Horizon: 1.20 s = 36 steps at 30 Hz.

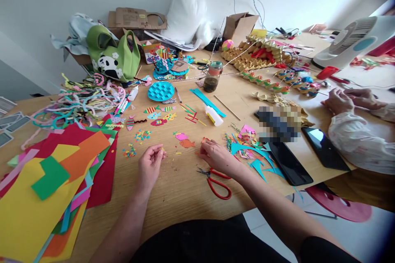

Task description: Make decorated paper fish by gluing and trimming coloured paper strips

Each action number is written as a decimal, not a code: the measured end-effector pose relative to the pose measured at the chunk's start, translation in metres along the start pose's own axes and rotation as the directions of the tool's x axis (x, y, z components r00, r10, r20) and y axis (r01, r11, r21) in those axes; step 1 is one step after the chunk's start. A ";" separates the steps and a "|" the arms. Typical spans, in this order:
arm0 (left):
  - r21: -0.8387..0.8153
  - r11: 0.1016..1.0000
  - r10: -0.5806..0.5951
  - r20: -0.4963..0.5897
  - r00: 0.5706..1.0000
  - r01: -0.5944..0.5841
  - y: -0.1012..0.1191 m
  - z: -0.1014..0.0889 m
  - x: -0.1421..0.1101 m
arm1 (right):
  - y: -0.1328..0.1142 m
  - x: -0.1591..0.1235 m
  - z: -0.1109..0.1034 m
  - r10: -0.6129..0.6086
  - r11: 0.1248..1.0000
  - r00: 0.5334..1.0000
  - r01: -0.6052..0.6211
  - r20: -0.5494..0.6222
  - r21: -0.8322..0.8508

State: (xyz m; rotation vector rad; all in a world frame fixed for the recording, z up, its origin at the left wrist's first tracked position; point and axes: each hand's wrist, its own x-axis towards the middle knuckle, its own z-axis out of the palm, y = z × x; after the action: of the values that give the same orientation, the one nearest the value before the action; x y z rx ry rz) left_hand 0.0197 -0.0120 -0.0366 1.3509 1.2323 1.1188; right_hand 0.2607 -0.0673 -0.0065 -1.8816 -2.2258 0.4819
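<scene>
My left hand (pixel 151 162) is closed in a pinch just above the table, a tiny yellow paper piece (pixel 163 149) showing at its fingertips. Fingers bent down, my right hand (pixel 214 155) is closed over orange paper (pixel 204 140), which is partly hidden. Between the hands lie an orange paper fish (pixel 187 143) and a pink paper fish (pixel 181 136). Below my right hand rest red-handled scissors (pixel 219 189), blades apart. Small coloured paper bits (pixel 142 135) are heaped beyond my left hand, near several decorated paper fish (pixel 159 122).
Coloured paper sheets (pixel 27 201) cover the left side, with pipe cleaners (pixel 77 100) behind. A glue bottle (pixel 213 116), glass jar (pixel 212 77) and blue plate (pixel 161 91) stand farther back. Blue scraps (pixel 257 168) and a phone (pixel 290 165) lie right, near another person's hands (pixel 341 100).
</scene>
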 end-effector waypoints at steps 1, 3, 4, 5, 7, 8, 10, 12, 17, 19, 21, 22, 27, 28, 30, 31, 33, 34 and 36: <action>0.001 1.000 0.003 -0.002 1.000 -0.003 0.000 0.000 0.000 | -0.003 -0.001 0.001 0.006 0.999 1.000 -0.005 0.011 -0.042; 0.004 1.000 0.009 -0.004 1.000 -0.009 0.001 0.000 0.000 | -0.008 -0.001 0.001 0.024 0.992 0.999 -0.020 0.038 -0.122; 0.006 1.000 0.012 -0.005 1.000 -0.012 0.002 0.000 0.000 | -0.010 -0.002 0.000 0.032 0.988 0.998 -0.023 0.056 -0.154; 0.008 1.000 0.015 -0.004 1.000 -0.015 0.003 0.000 0.000 | -0.012 -0.002 0.000 0.036 0.984 0.997 -0.023 0.072 -0.179; 0.010 1.000 0.019 -0.002 1.000 -0.019 0.004 0.000 -0.001 | -0.014 -0.003 -0.001 0.041 0.978 0.995 -0.022 0.090 -0.206; 0.009 1.000 0.020 0.000 1.000 -0.020 0.004 0.000 -0.001 | -0.015 -0.004 0.000 0.043 0.977 0.995 -0.023 0.091 -0.212; 0.007 1.000 0.020 0.002 1.000 -0.020 0.004 0.000 -0.001 | -0.015 -0.005 0.001 0.045 0.975 0.996 -0.026 0.081 -0.220; 0.005 1.000 0.018 0.004 1.000 -0.018 0.003 0.000 -0.001 | -0.015 -0.006 0.004 0.043 0.972 0.997 -0.026 0.066 -0.235; 0.012 1.000 0.017 0.009 1.000 -0.017 0.002 -0.001 -0.001 | -0.016 -0.006 0.008 0.023 0.961 0.999 -0.009 0.048 -0.278; 0.018 1.000 0.019 0.011 1.000 -0.019 0.002 -0.001 -0.001 | -0.014 -0.006 0.007 0.020 0.961 0.999 -0.008 0.041 -0.278; 0.018 1.000 0.021 0.013 1.000 -0.021 0.003 -0.001 -0.001 | -0.011 -0.006 0.003 0.043 0.962 0.999 -0.036 0.021 -0.271; 0.015 1.000 0.021 0.012 1.000 -0.022 0.003 -0.001 -0.001 | -0.008 -0.005 0.001 0.070 0.960 0.998 -0.066 0.004 -0.273; 0.002 1.000 0.018 0.010 1.000 -0.018 0.003 0.000 -0.001 | 0.006 -0.001 -0.006 0.193 0.917 0.978 -0.210 -0.085 -0.339; 0.001 1.000 0.017 0.008 1.000 -0.017 0.003 0.000 0.000 | 0.008 0.000 -0.006 0.199 0.911 0.976 -0.218 -0.090 -0.349; 0.000 1.000 0.019 0.000 1.000 -0.019 0.002 -0.001 0.000 | 0.010 0.001 -0.004 0.204 0.904 0.974 -0.225 -0.094 -0.365; 0.000 1.000 0.020 -0.003 1.000 -0.020 0.002 -0.001 0.000 | 0.011 0.001 -0.003 0.203 0.901 0.974 -0.224 -0.095 -0.370; 0.002 1.000 0.024 -0.004 1.000 -0.024 0.001 -0.001 0.000 | 0.012 0.001 -0.001 0.192 0.902 0.977 -0.214 -0.095 -0.376; 0.001 1.000 0.026 -0.003 1.000 -0.026 0.001 -0.001 0.000 | 0.012 0.000 -0.001 0.188 0.903 0.977 -0.211 -0.098 -0.374; -0.007 1.000 0.030 -0.004 1.000 -0.030 0.000 -0.001 0.000 | 0.012 -0.002 -0.002 0.185 0.909 0.975 -0.218 -0.126 -0.356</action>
State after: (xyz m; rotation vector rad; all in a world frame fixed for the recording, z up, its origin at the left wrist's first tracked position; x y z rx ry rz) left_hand 0.0185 -0.0122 -0.0360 1.3668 1.2131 1.1459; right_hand 0.2733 -0.0673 -0.0087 -2.2804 -2.1912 -0.0008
